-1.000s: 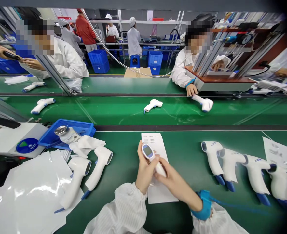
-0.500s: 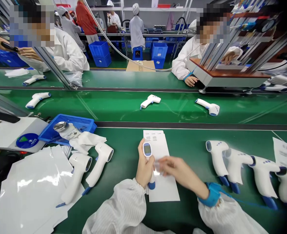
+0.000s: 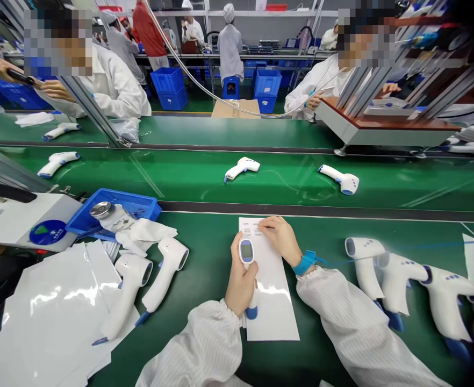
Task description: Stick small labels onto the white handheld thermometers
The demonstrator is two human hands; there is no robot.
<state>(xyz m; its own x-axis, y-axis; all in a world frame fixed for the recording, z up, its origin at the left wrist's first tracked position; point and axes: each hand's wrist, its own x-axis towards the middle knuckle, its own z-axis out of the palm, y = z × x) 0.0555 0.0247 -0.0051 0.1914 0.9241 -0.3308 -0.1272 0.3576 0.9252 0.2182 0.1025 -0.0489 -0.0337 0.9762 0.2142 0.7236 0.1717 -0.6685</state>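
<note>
My left hand (image 3: 239, 285) is wrapped round a white and blue infrared thermometer (image 3: 246, 251), its small grey screen facing me. Beneath it lies a long white label sheet (image 3: 275, 314) with small printed labels near its top. My right hand (image 3: 282, 236), with a blue wrist strap (image 3: 305, 262), has its fingertips pinched together at those labels; whether a label is between them is hidden. Two more thermometers (image 3: 165, 269) rest left of my hands, partly over glossy white sheets (image 3: 55, 301). To the right stands a row of several other thermometers (image 3: 364, 263).
Ahead runs a green conveyor belt (image 3: 180, 174) carrying a few thermometers (image 3: 243, 168). A blue tray (image 3: 148, 207) with a metal-capped bottle (image 3: 114, 217) sits at left beside a white machine (image 3: 31, 220). Across the belt, co-workers in white coats sit near a metal-framed fixture (image 3: 386, 129).
My right hand has moved up and away from the thermometer to the top of the label sheet. The left hand keeps its hold. The thermometers on the belt have shifted slightly left.
</note>
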